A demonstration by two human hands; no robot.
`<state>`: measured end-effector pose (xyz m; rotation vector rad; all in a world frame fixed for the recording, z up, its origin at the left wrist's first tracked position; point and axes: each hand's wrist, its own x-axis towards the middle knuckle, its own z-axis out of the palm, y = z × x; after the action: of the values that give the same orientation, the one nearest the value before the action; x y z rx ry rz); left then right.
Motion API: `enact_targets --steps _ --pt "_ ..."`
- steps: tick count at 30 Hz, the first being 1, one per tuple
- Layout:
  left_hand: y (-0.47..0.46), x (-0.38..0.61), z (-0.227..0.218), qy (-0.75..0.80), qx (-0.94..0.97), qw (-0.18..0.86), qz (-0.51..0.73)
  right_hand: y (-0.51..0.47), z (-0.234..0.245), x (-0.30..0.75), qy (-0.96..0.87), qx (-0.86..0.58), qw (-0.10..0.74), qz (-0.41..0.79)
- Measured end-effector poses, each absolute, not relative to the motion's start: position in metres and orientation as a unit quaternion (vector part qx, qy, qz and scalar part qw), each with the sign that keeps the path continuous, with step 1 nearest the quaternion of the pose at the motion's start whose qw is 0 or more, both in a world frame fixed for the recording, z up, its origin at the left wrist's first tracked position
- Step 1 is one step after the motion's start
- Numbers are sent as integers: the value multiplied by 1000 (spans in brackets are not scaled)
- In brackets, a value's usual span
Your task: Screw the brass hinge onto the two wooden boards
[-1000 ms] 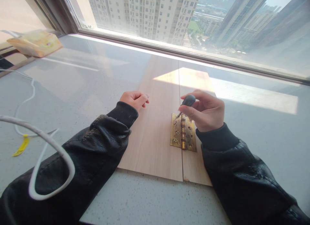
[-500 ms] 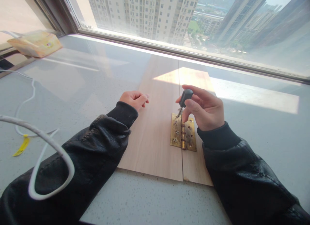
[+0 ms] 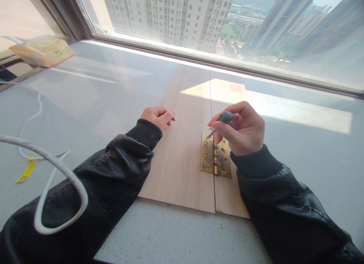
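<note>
Two light wooden boards [image 3: 182, 150] lie side by side on a grey speckled sill. A brass hinge [image 3: 215, 155] spans the seam between them. My right hand [image 3: 241, 129] is closed on a small dark-handled screwdriver [image 3: 224, 118], whose tip meets the hinge's upper left corner. My left hand [image 3: 158, 116] rests on the left edge of the left board with its fingers curled and nothing visible in them.
A white cable [image 3: 51, 161] with a yellow tag [image 3: 25, 171] loops across the left of the sill. A yellowish packet [image 3: 42, 50] lies at the far left. A large window [image 3: 227, 21] runs along the back.
The right hand has rolled the screwdriver handle between its fingers, tilting it from steeper to flatter. The left hand, boards and hinge have not moved.
</note>
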<state>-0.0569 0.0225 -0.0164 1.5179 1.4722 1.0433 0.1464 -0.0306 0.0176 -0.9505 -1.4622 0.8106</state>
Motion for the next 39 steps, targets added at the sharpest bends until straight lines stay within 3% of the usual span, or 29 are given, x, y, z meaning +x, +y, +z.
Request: enact_targets --steps 11,21,34,39 --pt "22 -58 -17 577 593 385 410 -28 19 159 -644 -391 554 355" --pt "20 -57 -14 580 595 380 406 -30 16 157 -620 -352 521 468" --pt "21 -57 -16 576 594 383 411 -23 11 163 -656 -326 537 419" --pt "21 -57 -17 576 594 382 411 -26 13 163 -652 -349 501 450"
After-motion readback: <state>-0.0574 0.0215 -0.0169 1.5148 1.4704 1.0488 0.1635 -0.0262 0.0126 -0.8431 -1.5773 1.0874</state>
